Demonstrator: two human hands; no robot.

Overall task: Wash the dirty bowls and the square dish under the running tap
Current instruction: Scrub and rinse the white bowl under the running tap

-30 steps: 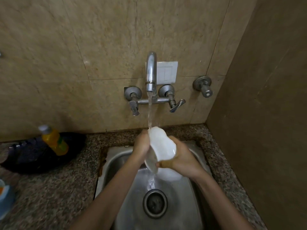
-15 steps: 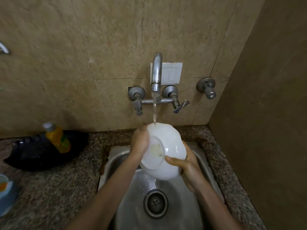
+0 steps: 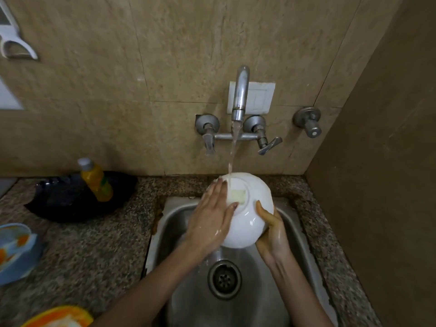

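Note:
A white bowl (image 3: pixel 247 215) is held upside down over the steel sink (image 3: pixel 295 234), its base turned up toward me. Water from the wall tap (image 3: pixel 240 93) falls onto the bowl's base near the far rim. My left hand (image 3: pixel 210 220) lies flat against the bowl's left side, fingers straight, thumb touching the foot ring. My right hand (image 3: pixel 271 232) grips the bowl's right edge from below, thumb curled over the outside. Both hands are wet.
A yellow bottle (image 3: pixel 95 180) stands in a black pan (image 3: pixel 77 199) on the speckled counter to the left. A blue dish (image 3: pixel 16 251) and an orange-rimmed plate (image 3: pixel 59 317) sit at the left edge. The drain (image 3: pixel 224 279) lies below the bowl. A wall closes the right side.
The bowl has turned from edge-on to bottom-up under the stream. My left hand went from holding its rim to lying flat on its outside.

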